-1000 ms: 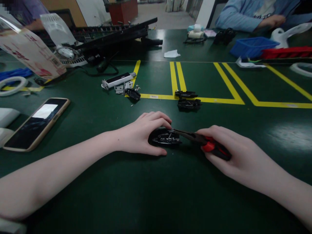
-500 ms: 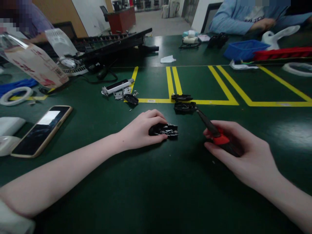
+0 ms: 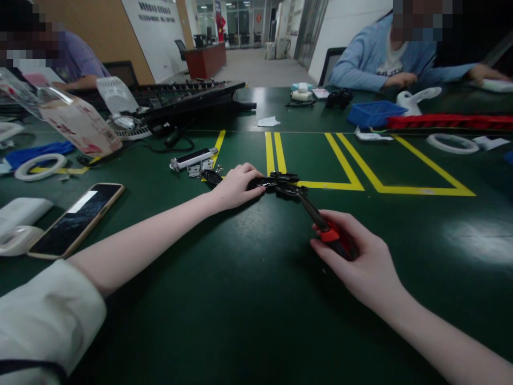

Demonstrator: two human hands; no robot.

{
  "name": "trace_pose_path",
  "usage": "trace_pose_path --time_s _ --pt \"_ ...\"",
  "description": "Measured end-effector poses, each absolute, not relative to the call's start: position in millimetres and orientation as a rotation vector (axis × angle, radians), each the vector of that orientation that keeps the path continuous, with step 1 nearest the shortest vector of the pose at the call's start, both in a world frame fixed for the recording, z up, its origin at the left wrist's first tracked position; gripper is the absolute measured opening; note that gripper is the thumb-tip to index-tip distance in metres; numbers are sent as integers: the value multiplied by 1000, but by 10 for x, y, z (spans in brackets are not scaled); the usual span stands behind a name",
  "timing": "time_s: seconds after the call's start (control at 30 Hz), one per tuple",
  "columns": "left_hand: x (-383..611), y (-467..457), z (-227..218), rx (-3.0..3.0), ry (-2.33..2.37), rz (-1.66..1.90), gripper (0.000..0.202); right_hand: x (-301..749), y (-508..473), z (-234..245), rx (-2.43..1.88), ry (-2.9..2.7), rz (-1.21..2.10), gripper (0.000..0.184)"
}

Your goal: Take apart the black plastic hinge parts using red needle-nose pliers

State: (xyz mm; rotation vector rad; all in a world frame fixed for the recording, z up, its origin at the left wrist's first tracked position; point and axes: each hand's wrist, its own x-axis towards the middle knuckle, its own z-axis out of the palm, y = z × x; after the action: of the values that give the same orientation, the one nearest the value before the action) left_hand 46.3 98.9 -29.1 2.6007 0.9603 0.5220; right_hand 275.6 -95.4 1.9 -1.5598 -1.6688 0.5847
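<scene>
— How do we have the black plastic part (image 3: 262, 184)?
— Our left hand (image 3: 236, 186) curls over it, mid-table at the yellow tape line (image 3: 332, 185).
— And the tool (image 3: 316, 216)?
— Our right hand (image 3: 355, 259) is wrapped tight around its red-and-black handle. The dark shaft slants away toward the far left edge, tip by the part.

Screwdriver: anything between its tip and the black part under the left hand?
Yes. A loose black piece lies right at the tip of the screwdriver, between it and the black part under the left hand. The right hand holds the handle.
</scene>
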Motion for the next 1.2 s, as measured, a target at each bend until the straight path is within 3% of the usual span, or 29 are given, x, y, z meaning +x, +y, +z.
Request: trace_pose_path --time_s 0.1,0.23,0.3,0.43,0.6,0.97,1.2 --pt "552 1026 -286 2609 1001 510 43 2747 -965 30 -1562 -1659 588 41" --pt "464 1066 -101 2614 1028 508 66 2743 -981 58 -1565 -1612 635 42" --pt "244 1108 41 2614 1032 497 68 2750 -984 64 -1560 -1578 665 44" --pt "-399 1167 210 2591 1047 381 58 2762 -969 61 -1581 -1529 683 51" --pt "-857 1076 85 2554 1045 311 54 2779 -935 25 -1577 -1562 580 48" --pt "-626 660 -71 2449 874 505 35 2833 -950 -72 -1520 -1813 479 35" --pt "-439 7 8 2327 735 411 22 2699 -1055 -60 -1533 -1859 539 32"
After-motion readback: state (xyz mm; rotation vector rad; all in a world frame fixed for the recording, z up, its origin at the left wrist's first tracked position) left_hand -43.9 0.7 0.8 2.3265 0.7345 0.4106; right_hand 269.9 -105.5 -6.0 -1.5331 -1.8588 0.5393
